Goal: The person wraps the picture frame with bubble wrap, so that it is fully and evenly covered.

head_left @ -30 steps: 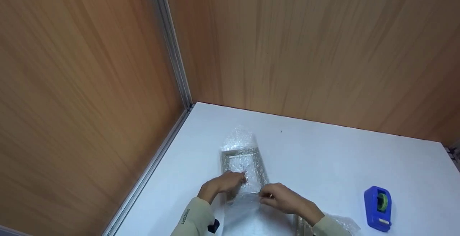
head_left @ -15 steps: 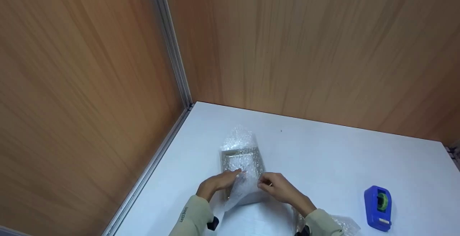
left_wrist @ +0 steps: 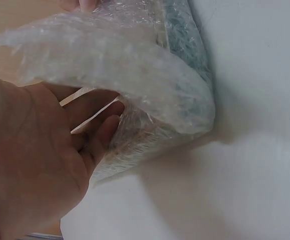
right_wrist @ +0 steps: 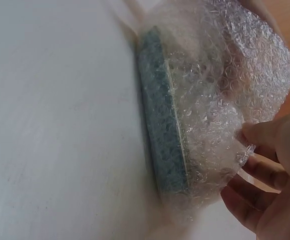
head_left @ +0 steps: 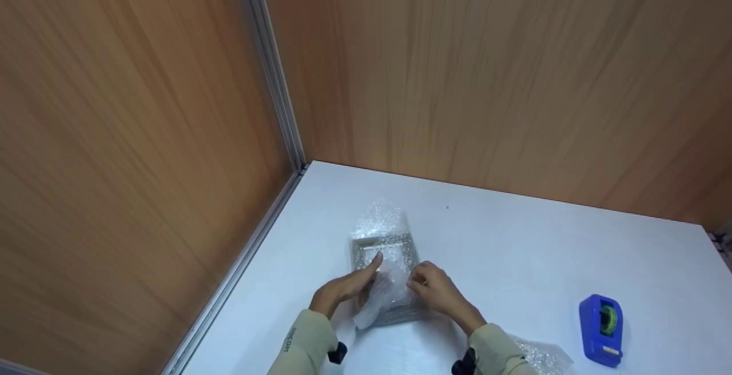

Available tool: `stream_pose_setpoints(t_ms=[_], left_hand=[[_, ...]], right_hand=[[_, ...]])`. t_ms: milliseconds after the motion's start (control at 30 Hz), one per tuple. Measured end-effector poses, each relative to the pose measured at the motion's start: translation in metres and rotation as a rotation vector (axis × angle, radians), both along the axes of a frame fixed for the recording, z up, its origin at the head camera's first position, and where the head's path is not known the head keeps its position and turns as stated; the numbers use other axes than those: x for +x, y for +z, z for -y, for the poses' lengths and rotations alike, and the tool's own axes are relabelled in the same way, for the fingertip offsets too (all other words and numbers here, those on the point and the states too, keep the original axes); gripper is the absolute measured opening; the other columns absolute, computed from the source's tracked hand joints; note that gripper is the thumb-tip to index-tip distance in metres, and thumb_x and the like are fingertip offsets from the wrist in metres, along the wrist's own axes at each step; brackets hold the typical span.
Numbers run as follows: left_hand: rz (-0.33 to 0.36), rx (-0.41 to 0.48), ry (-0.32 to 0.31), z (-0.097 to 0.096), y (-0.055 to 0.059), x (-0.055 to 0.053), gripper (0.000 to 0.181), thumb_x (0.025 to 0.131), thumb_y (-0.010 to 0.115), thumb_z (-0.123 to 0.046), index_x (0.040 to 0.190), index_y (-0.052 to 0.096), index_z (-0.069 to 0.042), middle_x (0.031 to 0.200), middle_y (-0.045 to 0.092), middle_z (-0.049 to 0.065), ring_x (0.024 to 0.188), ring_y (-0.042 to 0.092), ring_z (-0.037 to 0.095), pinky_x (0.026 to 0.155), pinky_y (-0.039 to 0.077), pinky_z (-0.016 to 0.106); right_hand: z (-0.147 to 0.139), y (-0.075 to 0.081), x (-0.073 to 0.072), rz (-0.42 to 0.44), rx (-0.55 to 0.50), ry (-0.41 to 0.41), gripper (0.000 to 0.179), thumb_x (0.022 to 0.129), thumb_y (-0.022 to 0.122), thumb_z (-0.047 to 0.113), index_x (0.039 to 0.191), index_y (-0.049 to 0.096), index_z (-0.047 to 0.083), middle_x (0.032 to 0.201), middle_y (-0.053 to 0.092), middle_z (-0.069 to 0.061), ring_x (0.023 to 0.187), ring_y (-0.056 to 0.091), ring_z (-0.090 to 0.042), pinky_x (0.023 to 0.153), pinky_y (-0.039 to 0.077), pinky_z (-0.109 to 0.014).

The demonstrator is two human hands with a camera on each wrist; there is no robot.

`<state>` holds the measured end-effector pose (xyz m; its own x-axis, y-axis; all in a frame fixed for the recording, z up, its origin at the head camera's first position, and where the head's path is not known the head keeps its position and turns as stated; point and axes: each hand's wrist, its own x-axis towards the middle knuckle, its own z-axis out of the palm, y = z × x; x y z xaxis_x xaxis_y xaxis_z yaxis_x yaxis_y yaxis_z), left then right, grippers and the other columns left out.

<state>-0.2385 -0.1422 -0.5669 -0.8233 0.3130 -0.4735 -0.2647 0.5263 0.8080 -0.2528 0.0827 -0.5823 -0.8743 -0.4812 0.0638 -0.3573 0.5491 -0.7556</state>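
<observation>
A picture frame (head_left: 369, 244) lies on the white table under bubble wrap (head_left: 380, 219), which extends past its far end. At the near end a loose flap of the wrap (left_wrist: 109, 65) is folded up over the frame. My left hand (head_left: 344, 289) rests along the frame's left side with its thumb up; its fingers (left_wrist: 92, 112) touch the wrap behind the flap. At the right side, my right hand (head_left: 439, 290) pinches the wrap's edge between thumb and fingertips (right_wrist: 252, 134). The flap hides part of the frame's face.
A blue tape dispenser (head_left: 600, 330) with a green roll stands at the right of the table (head_left: 532, 260). Another piece of bubble wrap (head_left: 543, 356) lies by my right sleeve. Wooden panels (head_left: 492, 78) close off the back and left.
The near flap of bubble wrap has been lifted and folded away from me over the frame. My right hand has moved forward with it, and my left thumb has risen.
</observation>
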Motion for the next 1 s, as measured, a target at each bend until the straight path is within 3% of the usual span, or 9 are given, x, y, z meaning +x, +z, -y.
stream_pose_setpoints(t_ms=[133, 233, 367, 467, 667, 1000], left_hand=[[0.003, -0.013, 0.010, 0.005, 0.000, 0.000, 0.098, 0.078, 0.023, -0.081, 0.141, 0.036, -0.007, 0.144, 0.034, 0.015, 0.133, 0.028, 0.037, 0.107, 0.018, 0.056], [-0.004, -0.053, -0.021, 0.008, 0.000, -0.002, 0.093, 0.078, 0.032, -0.078, 0.139, 0.040, -0.010, 0.142, 0.038, 0.014, 0.131, 0.032, 0.037, 0.105, 0.021, 0.058], [-0.055, -0.125, -0.094, 0.012, -0.003, -0.005, 0.069, 0.082, 0.044, -0.065, 0.129, 0.053, -0.015, 0.133, 0.050, 0.008, 0.125, 0.041, 0.033, 0.102, 0.029, 0.056], [-0.092, -0.157, -0.114, 0.015, -0.006, -0.008, 0.056, 0.087, 0.045, -0.057, 0.126, 0.056, -0.018, 0.130, 0.052, 0.007, 0.123, 0.043, 0.031, 0.101, 0.032, 0.054], [-0.189, -0.200, -0.151, 0.020, -0.008, -0.013, 0.051, 0.093, 0.039, -0.052, 0.127, 0.056, -0.018, 0.131, 0.051, 0.006, 0.124, 0.043, 0.030, 0.103, 0.032, 0.050], [-0.303, -0.161, -0.105, 0.022, -0.017, -0.022, 0.031, 0.091, 0.054, -0.041, 0.105, 0.069, -0.019, 0.100, 0.065, -0.006, 0.094, 0.058, 0.015, 0.085, 0.047, 0.039]], right_hand=[[0.006, -0.001, -0.001, 0.016, 0.034, -0.052, 0.008, 0.089, 0.060, 0.016, 0.081, 0.062, 0.014, 0.093, 0.056, -0.001, 0.083, 0.055, -0.015, 0.069, 0.049, -0.031], [0.009, -0.002, -0.002, 0.009, 0.052, -0.077, 0.007, 0.088, 0.061, 0.016, 0.081, 0.063, 0.014, 0.092, 0.056, -0.001, 0.082, 0.055, -0.016, 0.068, 0.049, -0.031], [0.011, -0.005, -0.003, 0.006, 0.070, -0.100, 0.007, 0.088, 0.061, 0.016, 0.082, 0.063, 0.013, 0.090, 0.056, -0.001, 0.081, 0.055, -0.015, 0.068, 0.048, -0.032], [0.012, -0.007, -0.003, -0.004, 0.081, -0.114, 0.007, 0.088, 0.061, 0.017, 0.083, 0.064, 0.013, 0.090, 0.056, -0.001, 0.080, 0.054, -0.014, 0.067, 0.047, -0.032], [0.014, -0.011, -0.002, -0.060, 0.083, -0.134, 0.008, 0.086, 0.063, 0.015, 0.078, 0.065, 0.013, 0.085, 0.057, 0.000, 0.075, 0.053, -0.013, 0.064, 0.046, -0.031], [0.020, -0.011, 0.000, -0.090, 0.147, -0.199, 0.010, 0.084, 0.064, 0.014, 0.073, 0.063, 0.013, 0.081, 0.053, 0.002, 0.069, 0.049, -0.011, 0.058, 0.043, -0.027]])
